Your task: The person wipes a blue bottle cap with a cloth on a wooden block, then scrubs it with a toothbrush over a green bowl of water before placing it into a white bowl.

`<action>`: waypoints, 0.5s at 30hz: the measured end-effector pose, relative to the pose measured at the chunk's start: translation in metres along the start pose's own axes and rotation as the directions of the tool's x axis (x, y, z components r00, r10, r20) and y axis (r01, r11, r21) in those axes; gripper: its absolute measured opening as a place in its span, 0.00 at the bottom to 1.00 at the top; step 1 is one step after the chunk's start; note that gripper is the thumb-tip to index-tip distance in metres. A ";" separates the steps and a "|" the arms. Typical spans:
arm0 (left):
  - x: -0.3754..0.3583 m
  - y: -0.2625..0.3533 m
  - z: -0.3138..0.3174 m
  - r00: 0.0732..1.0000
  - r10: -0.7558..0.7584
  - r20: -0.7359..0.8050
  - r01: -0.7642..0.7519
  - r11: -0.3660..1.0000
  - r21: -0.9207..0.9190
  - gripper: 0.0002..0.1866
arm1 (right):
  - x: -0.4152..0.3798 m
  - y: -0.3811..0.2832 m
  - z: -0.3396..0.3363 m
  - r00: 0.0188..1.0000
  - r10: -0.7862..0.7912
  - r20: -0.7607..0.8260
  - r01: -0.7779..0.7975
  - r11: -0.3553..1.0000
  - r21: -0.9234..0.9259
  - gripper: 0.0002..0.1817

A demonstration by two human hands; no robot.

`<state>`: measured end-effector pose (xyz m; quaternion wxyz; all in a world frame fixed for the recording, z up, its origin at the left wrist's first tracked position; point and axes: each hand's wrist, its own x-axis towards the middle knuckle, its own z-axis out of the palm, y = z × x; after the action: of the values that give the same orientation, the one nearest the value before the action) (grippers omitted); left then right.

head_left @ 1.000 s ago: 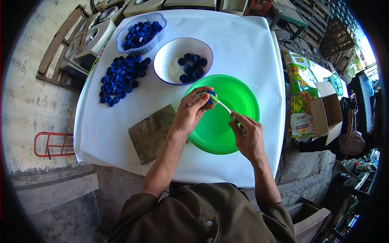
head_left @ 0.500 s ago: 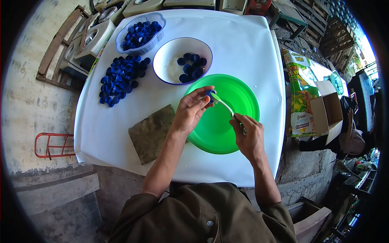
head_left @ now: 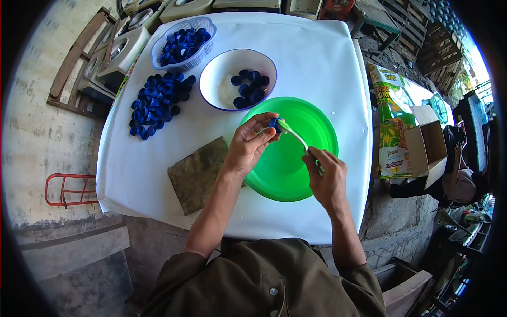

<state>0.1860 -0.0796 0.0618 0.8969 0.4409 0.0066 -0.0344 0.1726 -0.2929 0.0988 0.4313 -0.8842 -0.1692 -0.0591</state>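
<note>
Over the green basin, my left hand pinches a blue bottle cap between thumb and fingers. My right hand is closed around the handle of a toothbrush, whose head meets the open side of the cap. Behind the basin, a white enamel bowl with a blue rim holds several blue caps. A heap of loose blue caps lies on the table to the left. More caps fill a light-blue plastic basket at the back left.
A flat, dirty brown slab lies on the white-covered table, left of the basin. To the right stand a printed sack and an open cardboard box, with another person beside them. A red metal frame is at the left.
My right hand has shifted slightly to the right with the toothbrush, its head still at the cap. The cap in my left hand has turned a little.
</note>
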 end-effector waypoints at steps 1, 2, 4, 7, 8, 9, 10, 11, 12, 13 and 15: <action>0.000 0.000 -0.001 1.000 -0.005 -0.003 0.005 1.000 -0.002 0.19 | -0.003 0.000 0.003 1.000 -0.028 -0.004 0.028 1.000 0.005 0.10; 0.000 0.001 -0.003 1.000 -0.011 -0.007 0.011 1.000 -0.003 0.19 | -0.003 -0.001 0.002 1.000 -0.026 0.016 0.025 0.999 0.039 0.10; 0.000 0.000 -0.005 1.000 -0.010 -0.003 0.010 1.000 -0.027 0.19 | -0.002 -0.004 -0.003 0.999 -0.004 0.041 0.001 0.997 0.077 0.10; 0.000 -0.002 -0.003 1.000 0.006 0.007 -0.005 0.998 -0.064 0.18 | 0.001 -0.003 -0.008 0.999 0.033 0.041 -0.036 0.997 0.064 0.10; 0.000 0.000 -0.001 1.000 0.005 0.002 -0.005 0.998 -0.057 0.18 | 0.000 -0.002 -0.006 0.999 0.032 0.032 -0.033 0.999 0.040 0.10; 0.001 0.001 0.000 1.000 0.006 -0.003 -0.006 0.999 -0.049 0.18 | -0.001 0.000 -0.003 0.999 0.030 0.023 -0.030 0.999 0.015 0.11; 0.001 0.001 0.000 1.000 0.004 -0.012 -0.004 0.999 -0.043 0.18 | -0.004 0.002 -0.001 1.000 0.009 0.025 -0.010 0.999 0.033 0.11; 0.001 0.000 0.000 1.000 0.001 -0.023 -0.002 0.999 -0.038 0.18 | -0.005 0.002 -0.001 0.999 0.018 0.035 -0.021 0.996 0.088 0.11; 0.001 -0.001 -0.001 0.999 -0.002 -0.035 0.001 1.000 -0.032 0.17 | -0.005 0.003 -0.002 0.999 0.027 0.045 -0.033 0.989 0.144 0.11; 0.001 -0.002 -0.003 1.000 -0.002 -0.019 0.001 1.000 -0.030 0.17 | -0.005 0.001 -0.004 0.998 0.035 0.056 -0.045 0.979 0.198 0.11; 0.001 -0.004 -0.005 1.000 -0.005 0.011 0.005 1.000 -0.030 0.17 | -0.001 -0.002 -0.010 0.995 0.068 0.075 -0.076 0.990 0.115 0.11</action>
<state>0.1864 -0.0779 0.0557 0.9033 0.4273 0.0031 -0.0389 0.1710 -0.2995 0.1061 0.4781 -0.8644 -0.1553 -0.0021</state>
